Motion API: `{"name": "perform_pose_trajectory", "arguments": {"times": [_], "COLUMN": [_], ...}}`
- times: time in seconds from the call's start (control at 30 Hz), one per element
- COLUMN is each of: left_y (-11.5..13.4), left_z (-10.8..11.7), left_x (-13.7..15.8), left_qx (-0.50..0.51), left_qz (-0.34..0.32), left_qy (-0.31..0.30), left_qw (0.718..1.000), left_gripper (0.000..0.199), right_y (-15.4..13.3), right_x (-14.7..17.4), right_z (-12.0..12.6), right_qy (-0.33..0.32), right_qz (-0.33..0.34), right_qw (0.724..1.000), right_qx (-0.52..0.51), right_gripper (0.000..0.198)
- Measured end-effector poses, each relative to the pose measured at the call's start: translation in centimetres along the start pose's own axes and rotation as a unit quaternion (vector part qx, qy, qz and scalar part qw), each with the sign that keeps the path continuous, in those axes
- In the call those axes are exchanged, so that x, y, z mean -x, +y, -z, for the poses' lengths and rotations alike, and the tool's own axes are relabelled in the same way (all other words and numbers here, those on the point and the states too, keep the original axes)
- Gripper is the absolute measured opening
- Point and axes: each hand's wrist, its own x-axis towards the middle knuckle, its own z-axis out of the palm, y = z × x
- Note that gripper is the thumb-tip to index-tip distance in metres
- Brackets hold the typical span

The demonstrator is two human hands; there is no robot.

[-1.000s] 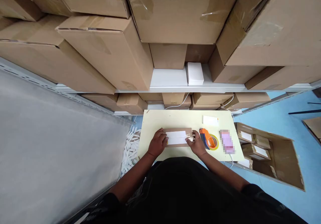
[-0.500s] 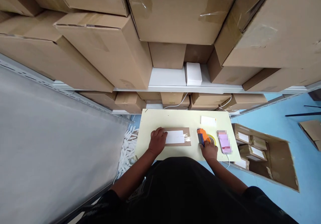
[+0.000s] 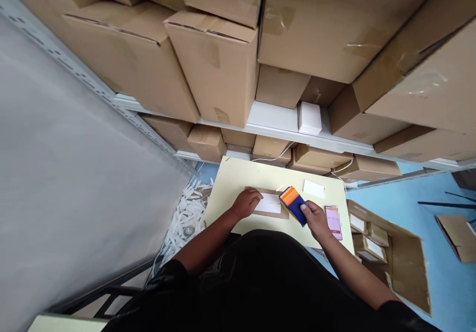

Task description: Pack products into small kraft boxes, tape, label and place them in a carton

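At lower centre, the left hand rests on a parcel; the right hand grips a tape dispenser.

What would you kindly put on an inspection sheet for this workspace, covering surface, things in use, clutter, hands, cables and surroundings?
Surface: pale table, partly covered.
Job's things: flat cardboard parcel bearing a white label; orange-and-blue tape dispenser.
Clutter: phone and white flat item on the table; white scraps beyond its left edge.
Hands: left hand on the parcel's left end; right hand grips the dispenser by the parcel's right end, contact unclear.
Cables: white cable behind the table.
Surroundings: shelved boxes ahead; open carton holding parcels, right.
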Motion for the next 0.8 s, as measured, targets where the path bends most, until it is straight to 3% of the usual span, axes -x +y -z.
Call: {"name": "perform_pose_trajectory", "arguments": {"times": [0.1, 0.2, 0.43, 0.6, 0.8], "left_y": [0.7, 1.2, 0.6, -0.5, 0.8], "left_z": [1.1, 1.6, 0.2, 1.7, 1.7], "left_x": [0.3, 0.8, 1.4, 2.1, 2.9], "left_qx": [0.095, 0.161, 0.24, 0.234, 0.359], "left_qz": [0.049, 0.078, 0.233, 0.296, 0.313], "left_qy": [0.032, 0.052, 0.104, 0.194, 0.093], "left_qw": [0.994, 0.982, 0.937, 0.905, 0.874], "left_gripper": [0.048, 0.049, 0.029, 0.025, 0.05], "right_y": [-1.9, -2.6, -3.4, -3.8, -3.4], "right_x": [-2.0, -3.2, -3.9, -4.5, -4.9], "right_z": [-3.0, -4.8, -5.0, -5.2, -5.4], "right_qy": [-0.066, -0.113, -0.135, -0.156, -0.168], "right_qz": [0.009, 0.021, 0.029, 0.034, 0.037], "right_qw": [0.998, 0.992, 0.985, 0.976, 0.975], "right_qx": [0.017, 0.05, 0.1, 0.15, 0.142], "right_gripper": [0.055, 0.056, 0.056, 0.058, 0.056]}}
